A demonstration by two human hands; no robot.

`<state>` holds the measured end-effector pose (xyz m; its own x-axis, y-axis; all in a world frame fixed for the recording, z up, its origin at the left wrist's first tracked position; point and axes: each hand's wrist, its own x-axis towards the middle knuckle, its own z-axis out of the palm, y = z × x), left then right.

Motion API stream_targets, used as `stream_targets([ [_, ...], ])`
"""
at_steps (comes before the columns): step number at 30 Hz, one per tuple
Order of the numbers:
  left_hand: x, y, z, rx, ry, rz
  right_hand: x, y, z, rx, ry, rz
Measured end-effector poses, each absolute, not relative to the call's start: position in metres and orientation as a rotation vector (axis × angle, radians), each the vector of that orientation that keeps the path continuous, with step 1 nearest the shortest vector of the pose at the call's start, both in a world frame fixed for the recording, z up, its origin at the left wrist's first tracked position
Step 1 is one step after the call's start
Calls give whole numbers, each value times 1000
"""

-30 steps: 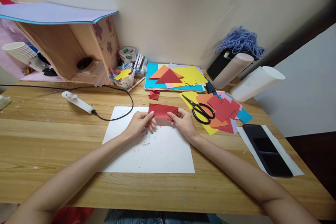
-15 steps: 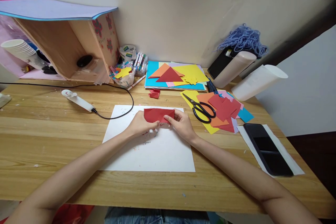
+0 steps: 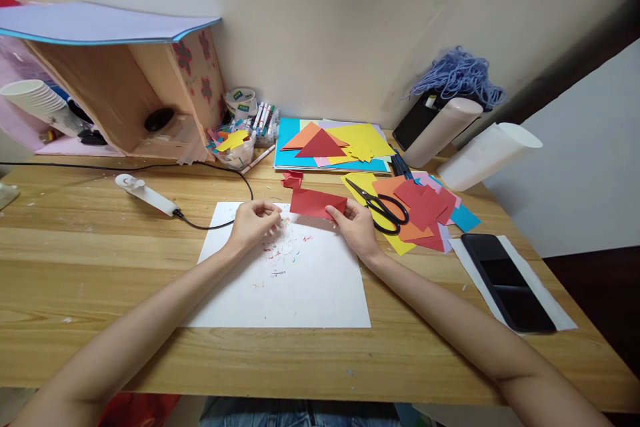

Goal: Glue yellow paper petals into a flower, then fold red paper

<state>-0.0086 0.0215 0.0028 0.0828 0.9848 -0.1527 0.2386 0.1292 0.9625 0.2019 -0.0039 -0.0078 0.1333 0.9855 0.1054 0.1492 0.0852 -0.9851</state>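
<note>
My right hand (image 3: 359, 225) pinches the right end of a red rectangle of paper (image 3: 315, 203), thumb on the near face and fingers behind. The paper is held slightly above a white sheet (image 3: 320, 287) that bears small coloured marks. Left of it, apart from the paper, my left hand (image 3: 253, 223) holds nothing that shows; its fingers are loosely curled with a small gap at the thumb. A small folded red paper piece (image 3: 291, 179) lies just beyond the white sheet. Black-handled scissors (image 3: 385, 208) rest on coloured papers beside my right hand.
At the right lie red paper squares (image 3: 427, 203) and a phone (image 3: 507, 283). Behind are stacked coloured papers (image 3: 285, 157), a tub of scraps (image 3: 237, 152) and white rolls (image 3: 490, 157). A white corded device (image 3: 147, 195) and a cardboard box (image 3: 197, 80) stand left.
My left hand has let go of the red paper and moved left. My right hand has carried the paper a little to the right and away from me.
</note>
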Motion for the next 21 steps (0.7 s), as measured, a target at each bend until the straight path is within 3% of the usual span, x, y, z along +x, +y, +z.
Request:
stream_targets([
  [21, 7, 4, 2, 1484, 1141, 994, 188, -13, -3, -1300, -1263, 1319],
])
